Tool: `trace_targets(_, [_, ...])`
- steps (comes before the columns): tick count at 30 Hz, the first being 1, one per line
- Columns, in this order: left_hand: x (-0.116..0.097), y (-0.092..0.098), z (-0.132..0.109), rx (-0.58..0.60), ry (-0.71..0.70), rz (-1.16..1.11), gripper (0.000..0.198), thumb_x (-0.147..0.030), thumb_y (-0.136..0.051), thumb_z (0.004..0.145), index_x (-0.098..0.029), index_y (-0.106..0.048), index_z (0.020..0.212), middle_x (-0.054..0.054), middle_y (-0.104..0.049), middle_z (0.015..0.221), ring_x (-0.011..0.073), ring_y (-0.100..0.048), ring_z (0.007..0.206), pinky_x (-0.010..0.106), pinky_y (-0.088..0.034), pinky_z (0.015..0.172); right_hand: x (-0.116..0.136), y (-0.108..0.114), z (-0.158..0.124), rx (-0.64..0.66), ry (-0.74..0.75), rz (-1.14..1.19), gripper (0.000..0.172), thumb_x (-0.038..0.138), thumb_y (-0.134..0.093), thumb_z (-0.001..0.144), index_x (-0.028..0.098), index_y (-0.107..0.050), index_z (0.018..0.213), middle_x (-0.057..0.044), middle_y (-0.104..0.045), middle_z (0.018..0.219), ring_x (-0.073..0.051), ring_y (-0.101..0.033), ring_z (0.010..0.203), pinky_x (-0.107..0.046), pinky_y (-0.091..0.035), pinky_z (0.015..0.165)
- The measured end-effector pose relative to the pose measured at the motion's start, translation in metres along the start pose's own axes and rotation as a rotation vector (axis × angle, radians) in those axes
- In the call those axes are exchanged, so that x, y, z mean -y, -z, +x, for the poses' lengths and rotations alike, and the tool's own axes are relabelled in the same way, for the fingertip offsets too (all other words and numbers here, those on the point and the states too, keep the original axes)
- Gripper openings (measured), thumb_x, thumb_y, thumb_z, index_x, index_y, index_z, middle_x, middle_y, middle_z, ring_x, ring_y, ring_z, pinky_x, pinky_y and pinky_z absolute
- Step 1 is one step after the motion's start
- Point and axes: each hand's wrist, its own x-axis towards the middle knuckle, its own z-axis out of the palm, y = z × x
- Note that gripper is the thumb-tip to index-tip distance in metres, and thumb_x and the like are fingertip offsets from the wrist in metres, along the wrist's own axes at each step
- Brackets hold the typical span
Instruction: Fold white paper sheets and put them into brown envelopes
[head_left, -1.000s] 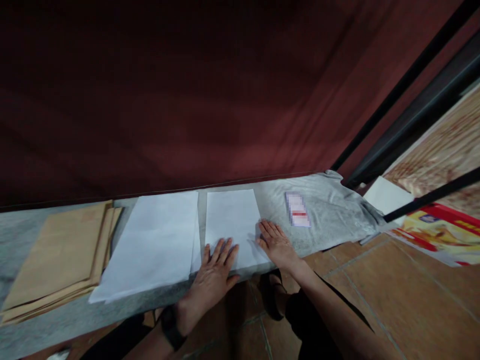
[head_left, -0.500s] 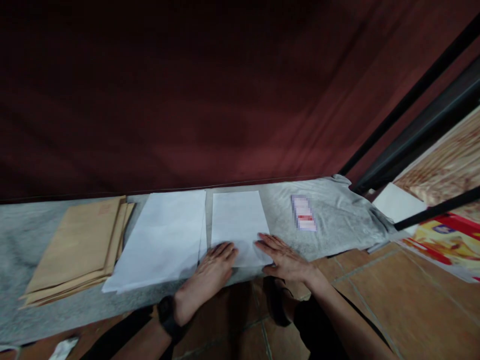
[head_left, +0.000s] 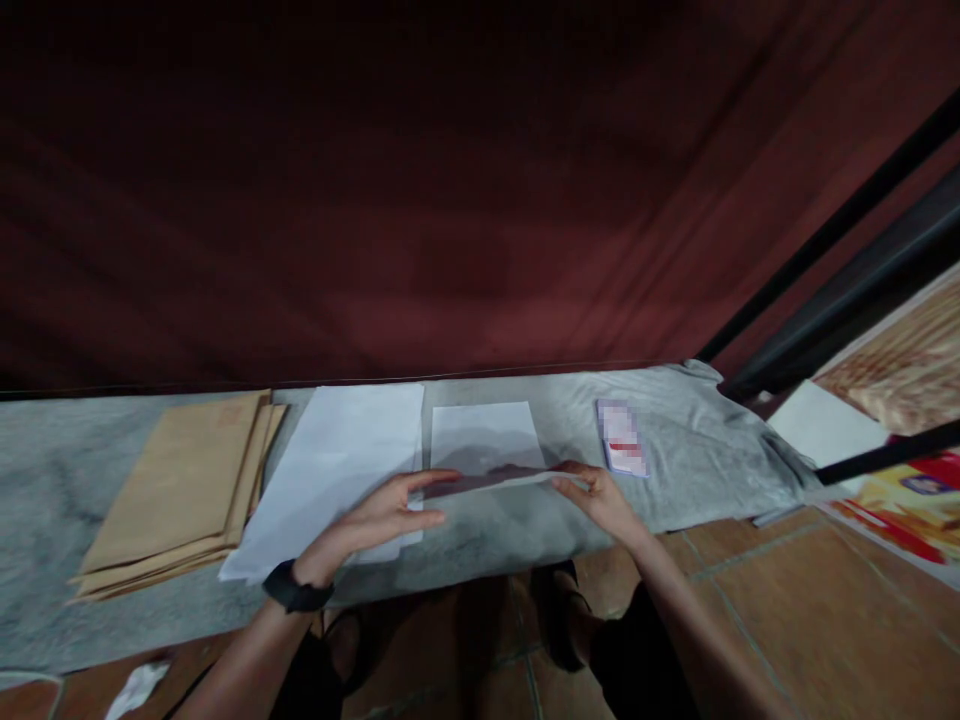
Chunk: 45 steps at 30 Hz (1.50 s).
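Note:
A white sheet of paper [head_left: 487,432] lies on the grey cloth with its near edge raised and bent back. My right hand [head_left: 596,498] pinches the right end of that raised edge between thumb and fingers. At the left end is my left hand [head_left: 397,508], thumb and fingers spread apart around the edge without visibly closing on it. A dark band circles the left wrist. Beneath and beside that hand spreads a stack of larger white paper [head_left: 337,460], several sheets slightly fanned.
Brown envelopes [head_left: 180,470] are piled left of the white stack. A phone [head_left: 622,438], its screen blurred out, lies on the cloth [head_left: 697,440] to the right. Behind stands a dark red curtain [head_left: 450,250]. Black bars [head_left: 832,230] and a colourful box [head_left: 907,500] are at the right.
Both hands lay flat on the smaller white sheet. Its near edge has since come up off the cloth, the right hand pinching it, the left hand opened and shifted left.

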Motion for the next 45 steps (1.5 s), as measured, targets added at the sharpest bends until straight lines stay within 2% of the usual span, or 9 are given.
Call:
trace_targets(4, [0.026,0.003,0.022,-0.228,0.077,0.02,0.041,-0.046,-0.065,0.078,-0.014,-0.074,0.102,0.008,-0.076,0.099,0.0247,-0.069,0.09,0.033,-0.056,0.079,-0.001,-0.008,0.017,-0.101,-0.047,0.079,0.04,0.056,-0.06,0.087,0.019,-0.076,0.09,-0.004,-0.076,0.089,-0.022,-0.069,0.086,-0.032,-0.055,0.077])
trace_targets(7, [0.04,0.002,0.034,-0.273,0.086,0.015,0.033,-0.045,-0.061,0.078,-0.015,-0.073,0.084,0.006,-0.074,0.084,0.0234,-0.068,0.082,0.033,-0.055,0.075,-0.008,-0.015,0.032,-0.121,-0.081,0.149,0.044,0.057,-0.062,0.084,0.017,-0.075,0.097,-0.007,-0.077,0.093,-0.023,-0.07,0.086,-0.034,-0.057,0.076])
trace_targets(17, [0.047,-0.002,0.049,-0.416,0.147,0.08,0.021,-0.035,-0.056,0.08,-0.018,-0.066,0.075,0.0,-0.065,0.069,0.0197,-0.063,0.073,0.028,-0.049,0.065,-0.037,-0.03,0.064,-0.188,-0.093,-0.023,0.033,0.045,-0.054,0.087,0.017,-0.068,0.097,-0.005,-0.074,0.084,-0.021,-0.067,0.075,-0.032,-0.055,0.068])
trace_targets(22, [0.045,-0.004,0.054,-0.478,0.187,0.247,0.017,-0.029,-0.052,0.085,-0.02,-0.058,0.072,-0.003,-0.058,0.063,0.0153,-0.057,0.063,0.024,-0.041,0.059,-0.048,-0.039,0.069,-0.268,-0.06,-0.148,0.038,0.04,-0.052,0.089,0.018,-0.062,0.119,-0.006,-0.074,0.088,-0.021,-0.069,0.075,-0.032,-0.055,0.068])
trace_targets(26, [0.042,-0.008,0.057,-0.525,0.275,0.41,0.013,-0.024,-0.052,0.088,-0.019,-0.061,0.096,-0.002,-0.063,0.068,0.0157,-0.06,0.064,0.025,-0.039,0.061,-0.052,-0.047,0.07,-0.347,-0.1,-0.347,0.056,0.039,-0.049,0.092,0.016,-0.046,0.143,-0.006,-0.073,0.088,-0.023,-0.069,0.072,-0.035,-0.054,0.067])
trace_targets(30, [0.038,-0.015,0.06,-0.54,0.379,0.54,0.042,-0.022,-0.052,0.09,-0.018,-0.051,0.132,0.002,-0.071,0.081,0.0191,-0.068,0.076,0.026,-0.043,0.066,-0.053,-0.056,0.072,-0.294,-0.161,-0.573,0.061,0.032,-0.045,0.094,0.018,-0.034,0.153,-0.01,-0.074,0.102,-0.027,-0.071,0.082,-0.038,-0.054,0.075])
trace_targets(37, [0.028,-0.025,0.056,-0.51,0.442,0.8,0.047,-0.021,-0.046,0.093,-0.018,-0.049,0.14,0.009,-0.074,0.093,0.0232,-0.071,0.085,0.031,-0.05,0.073,-0.051,-0.066,0.071,-0.371,-0.082,-0.754,0.058,0.024,-0.045,0.093,0.019,-0.039,0.15,-0.016,-0.068,0.118,-0.029,-0.068,0.093,-0.042,-0.052,0.083])
trace_targets(42, [0.023,-0.039,0.056,-0.586,0.239,0.96,0.039,-0.014,-0.039,0.093,-0.013,-0.062,0.123,0.016,-0.068,0.11,0.0268,-0.068,0.097,0.04,-0.052,0.086,-0.037,-0.079,0.077,-0.392,0.035,-0.705,0.049,0.027,-0.042,0.097,0.017,-0.047,0.145,-0.017,-0.054,0.142,-0.033,-0.052,0.127,-0.051,-0.044,0.103])
trace_targets(45, [0.03,-0.061,0.071,-0.636,-0.005,0.95,0.047,-0.015,-0.033,0.096,-0.011,-0.052,0.138,0.018,-0.061,0.13,0.0286,-0.057,0.123,0.045,-0.045,0.104,-0.024,-0.104,0.084,-0.313,0.134,-0.487,0.05,0.035,-0.029,0.104,0.017,-0.044,0.148,-0.013,-0.045,0.153,-0.024,-0.041,0.142,-0.047,-0.039,0.114])
